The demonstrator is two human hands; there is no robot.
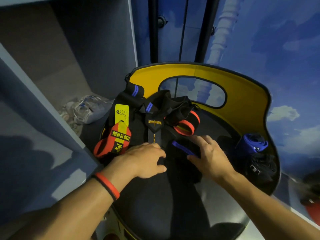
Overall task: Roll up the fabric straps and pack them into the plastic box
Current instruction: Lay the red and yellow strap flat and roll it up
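Directly below the camera, a black strap with a blue edge stripe (184, 149) lies on the black seat (155, 196) of a chair, partly gathered into a thick fold. The right hand (210, 157) grasps it, fingers arched over the top and the thumb pressed against the near edge beside the stripe. The left hand (145, 160) is released and flat, with straight fingers pressing down on black fabric just beside that fold; whether this is the same strap I cannot tell. A red wristband (107, 186) circles the left wrist.

Just beyond the hands, more straps are heaped on the seat. A black strap marked SHARP SWORD (154, 124) runs from the pile toward the left hand's fingertips. To its left lies a red and yellow strap reading ZERO TO HERO (120, 135), overlapping a yellow tag (122, 112). To its right sits a black wrap with orange-red bands (187, 126), loosely looped. At the far left of the heap, a black wrap with blue stripes (136, 91) leans near the chair's yellow backrest (242, 94).

On the right side of the seat, well apart from the heap, a rolled blue strap (252, 142) stands against the backrest, with a dark rolled bundle (261, 168) just in front of it.

Left of the chair, pale shoes (86, 110) rest on a grey shelf (72, 80). A wall printed with blue sky and clouds (277, 49) stands behind.
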